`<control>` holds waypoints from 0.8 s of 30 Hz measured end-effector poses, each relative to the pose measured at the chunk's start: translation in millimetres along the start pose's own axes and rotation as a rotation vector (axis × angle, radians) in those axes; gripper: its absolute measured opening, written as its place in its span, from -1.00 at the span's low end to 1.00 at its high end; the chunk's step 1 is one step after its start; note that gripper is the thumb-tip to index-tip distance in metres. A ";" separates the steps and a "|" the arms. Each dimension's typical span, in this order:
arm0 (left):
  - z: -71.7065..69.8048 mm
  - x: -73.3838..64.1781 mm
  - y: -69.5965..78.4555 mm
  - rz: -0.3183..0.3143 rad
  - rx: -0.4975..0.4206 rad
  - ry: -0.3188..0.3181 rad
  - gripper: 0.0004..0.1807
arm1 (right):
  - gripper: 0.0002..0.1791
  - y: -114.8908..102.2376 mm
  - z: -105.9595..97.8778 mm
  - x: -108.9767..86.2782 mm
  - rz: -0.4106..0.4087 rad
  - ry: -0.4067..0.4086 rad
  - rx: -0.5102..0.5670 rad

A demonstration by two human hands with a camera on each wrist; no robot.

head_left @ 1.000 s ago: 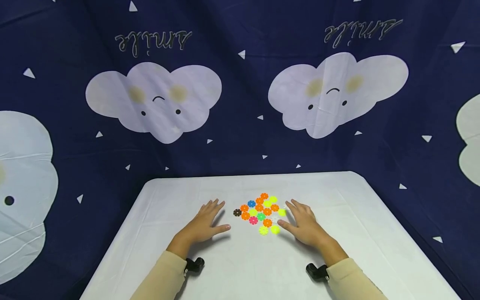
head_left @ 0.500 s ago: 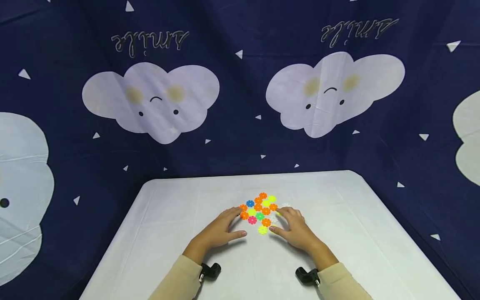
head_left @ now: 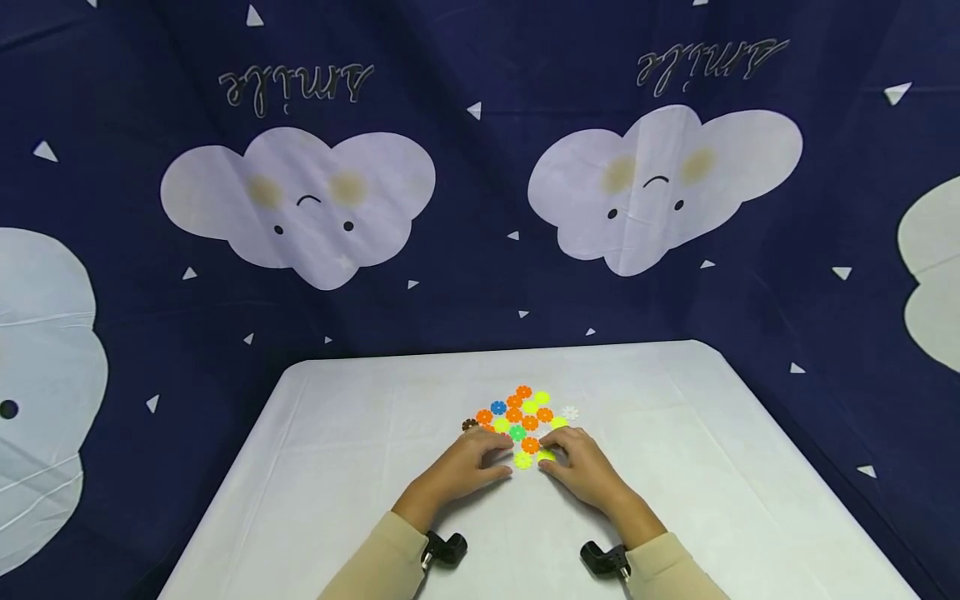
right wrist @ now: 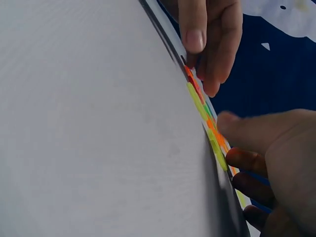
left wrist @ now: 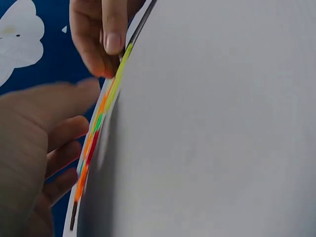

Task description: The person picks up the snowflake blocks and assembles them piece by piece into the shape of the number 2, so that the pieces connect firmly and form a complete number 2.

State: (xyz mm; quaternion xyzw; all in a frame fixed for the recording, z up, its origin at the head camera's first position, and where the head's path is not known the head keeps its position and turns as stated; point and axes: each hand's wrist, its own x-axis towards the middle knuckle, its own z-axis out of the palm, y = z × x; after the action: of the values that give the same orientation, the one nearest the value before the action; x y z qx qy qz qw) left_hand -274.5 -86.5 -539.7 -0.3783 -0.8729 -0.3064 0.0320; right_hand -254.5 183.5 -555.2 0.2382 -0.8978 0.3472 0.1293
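Note:
Several flat, notched plastic discs, like interlocking snowflake building discs, lie in a loose patch on the white table (head_left: 360, 467). Orange ones dominate, such as the orange disc (head_left: 530, 445) between the hands; a green disc (head_left: 517, 432) and a yellow disc (head_left: 522, 460) are near it. My left hand (head_left: 459, 467) is over the patch's near left side, fingers bent loosely, thumb apart from them, covering some discs. On the near right, my right hand (head_left: 587, 471) has loosely bent fingers by a yellow disc (head_left: 546, 456). Neither hand visibly holds a disc; fingertip contact cannot be told.
At the patch's left end lies a dark brown disc (head_left: 470, 424), with a blue disc (head_left: 498, 407) farther back and a white disc (head_left: 570, 412) at the right. A dark blue cloth (head_left: 480, 192) with clouds hangs behind the table. Black wrist devices (head_left: 447, 550) protrude under both forearms.
Both hands have moved inward and toward each other, the left one rightward onto the patch, the right one leftward. Their fingers are more bent than before. The discs look unmoved.

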 end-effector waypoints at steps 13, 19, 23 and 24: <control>17.8 15.6 11.3 0.049 0.170 0.039 -0.78 | -0.74 -1.8 2.8 -0.4 -0.034 0.060 0.000; 21.6 16.4 7.5 0.044 0.183 0.105 -0.84 | -0.75 -2.6 6.4 5.2 0.000 0.046 0.010; 25.6 18.0 5.6 0.024 0.164 0.118 -0.86 | -0.74 -0.9 8.4 5.7 0.002 0.042 0.001; 26.5 18.0 5.5 0.014 0.146 0.120 -0.86 | -0.74 -0.4 8.9 5.7 -0.002 0.041 0.000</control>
State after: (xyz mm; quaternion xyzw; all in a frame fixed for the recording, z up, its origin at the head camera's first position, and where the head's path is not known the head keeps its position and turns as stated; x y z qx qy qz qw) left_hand -279.0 -57.2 -553.1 -0.3621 -0.8867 -0.2639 0.1141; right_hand -259.8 175.3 -559.2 0.2322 -0.8947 0.3518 0.1479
